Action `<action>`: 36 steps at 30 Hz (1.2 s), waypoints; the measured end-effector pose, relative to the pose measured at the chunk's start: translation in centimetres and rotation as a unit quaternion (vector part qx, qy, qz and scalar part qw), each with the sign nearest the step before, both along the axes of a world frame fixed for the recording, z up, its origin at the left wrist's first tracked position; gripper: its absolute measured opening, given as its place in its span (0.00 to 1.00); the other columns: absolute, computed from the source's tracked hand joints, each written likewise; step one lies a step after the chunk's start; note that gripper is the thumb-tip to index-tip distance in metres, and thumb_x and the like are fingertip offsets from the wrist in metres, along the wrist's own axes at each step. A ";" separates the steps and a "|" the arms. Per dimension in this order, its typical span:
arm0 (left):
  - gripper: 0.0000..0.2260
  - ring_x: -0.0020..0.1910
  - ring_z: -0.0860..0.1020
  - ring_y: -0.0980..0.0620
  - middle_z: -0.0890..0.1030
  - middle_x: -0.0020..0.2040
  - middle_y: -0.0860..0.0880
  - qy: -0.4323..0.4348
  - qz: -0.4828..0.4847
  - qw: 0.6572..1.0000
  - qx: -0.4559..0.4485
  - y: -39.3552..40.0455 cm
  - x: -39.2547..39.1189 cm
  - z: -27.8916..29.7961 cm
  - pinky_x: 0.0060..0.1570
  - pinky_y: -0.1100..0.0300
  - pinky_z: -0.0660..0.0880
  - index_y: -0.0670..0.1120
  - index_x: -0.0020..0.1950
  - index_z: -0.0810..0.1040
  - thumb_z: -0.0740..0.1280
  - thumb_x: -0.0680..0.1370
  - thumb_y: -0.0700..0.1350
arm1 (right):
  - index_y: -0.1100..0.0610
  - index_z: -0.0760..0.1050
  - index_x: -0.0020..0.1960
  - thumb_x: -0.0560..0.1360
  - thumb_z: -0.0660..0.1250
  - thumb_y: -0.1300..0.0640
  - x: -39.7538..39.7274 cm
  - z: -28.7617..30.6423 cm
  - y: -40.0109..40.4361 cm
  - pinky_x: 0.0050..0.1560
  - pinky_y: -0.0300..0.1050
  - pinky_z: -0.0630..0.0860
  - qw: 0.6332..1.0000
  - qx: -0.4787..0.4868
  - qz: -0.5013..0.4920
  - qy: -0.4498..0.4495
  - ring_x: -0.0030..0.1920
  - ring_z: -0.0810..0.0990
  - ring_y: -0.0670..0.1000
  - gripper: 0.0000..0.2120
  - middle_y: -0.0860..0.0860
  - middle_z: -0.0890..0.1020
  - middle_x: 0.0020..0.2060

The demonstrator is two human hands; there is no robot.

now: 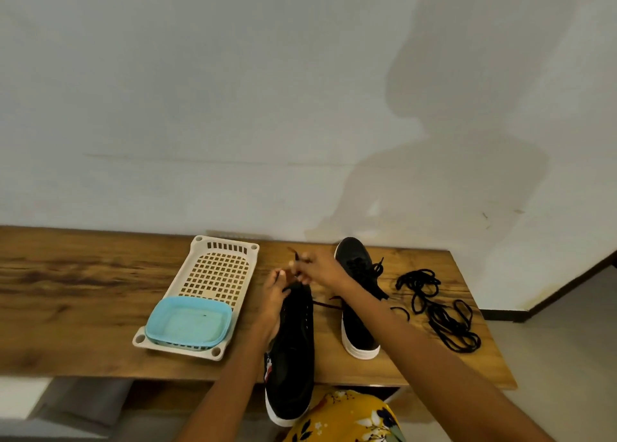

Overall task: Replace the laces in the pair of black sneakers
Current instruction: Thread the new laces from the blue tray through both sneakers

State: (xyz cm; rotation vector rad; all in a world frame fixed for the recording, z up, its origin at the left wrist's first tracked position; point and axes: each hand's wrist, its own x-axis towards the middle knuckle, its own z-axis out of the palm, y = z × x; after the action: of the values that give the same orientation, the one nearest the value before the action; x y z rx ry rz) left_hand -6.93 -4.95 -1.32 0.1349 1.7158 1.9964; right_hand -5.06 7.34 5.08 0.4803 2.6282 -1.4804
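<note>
A black sneaker with a white sole [293, 348] lies lengthwise in front of me, its heel past the table's front edge. My left hand [272, 299] rests along its left side near the toe end. My right hand [317, 269] pinches a dark lace [295, 254] above the eyelets, and part of that lace trails to the right across the wood. The second black sneaker [357, 294] stands to the right with its lace tied. A tangled pile of loose black laces [437, 308] lies further right on the table.
A beige perforated plastic tray [217, 268] sits left of the sneakers with a light blue shallow tub [190, 323] on its near end. The wooden table [83, 291] stands against a pale wall. Yellow floral clothing [347, 418] shows at the bottom.
</note>
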 end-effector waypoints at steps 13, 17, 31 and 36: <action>0.12 0.36 0.74 0.53 0.78 0.37 0.47 0.210 -0.065 0.928 -0.300 1.1 2.2 2.7 0.40 0.61 0.67 0.40 0.45 0.79 0.60 0.81 0.44 | 0.62 0.80 0.51 0.80 0.63 0.54 -0.5 20.1 4.0 0.34 0.38 0.78 0.910 -0.166 -0.196 0.325 0.27 0.76 0.45 0.12 0.52 0.77 0.32; 0.13 0.33 0.77 0.49 0.76 0.31 0.47 0.172 -0.007 0.967 -0.187 1.3 1.6 7.1 0.37 0.56 0.74 0.43 0.36 0.76 0.63 0.80 0.45 | 0.58 0.81 0.50 0.81 0.59 0.50 1.5 15.2 3.6 0.31 0.38 0.69 0.944 -0.031 -0.217 0.246 0.26 0.71 0.43 0.15 0.47 0.72 0.26; 0.11 0.32 0.75 0.61 0.75 0.29 0.57 0.217 -0.336 0.889 -0.223 0.0 3.3 8.5 0.39 0.65 0.77 0.44 0.37 0.77 0.66 0.78 0.45 | 0.62 0.76 0.60 0.83 0.53 0.59 3.3 5.9 2.3 0.28 0.36 0.64 0.954 -0.101 -0.266 0.097 0.30 0.67 0.45 0.15 0.48 0.72 0.33; 0.11 0.38 0.77 0.56 0.78 0.38 0.51 0.304 -0.293 0.834 -0.355 -2.0 2.0 3.9 0.41 0.63 0.71 0.43 0.47 0.82 0.64 0.78 0.49 | 0.59 0.80 0.46 0.82 0.56 0.49 3.5 2.7 1.9 0.37 0.43 0.68 0.966 -0.033 -0.244 0.084 0.33 0.73 0.47 0.20 0.49 0.74 0.29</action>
State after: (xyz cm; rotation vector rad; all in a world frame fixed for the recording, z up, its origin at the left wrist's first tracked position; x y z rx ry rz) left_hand -4.89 -6.92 2.54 0.9805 2.3081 0.8169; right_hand -1.59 9.28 7.81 1.1049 2.7016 -1.8002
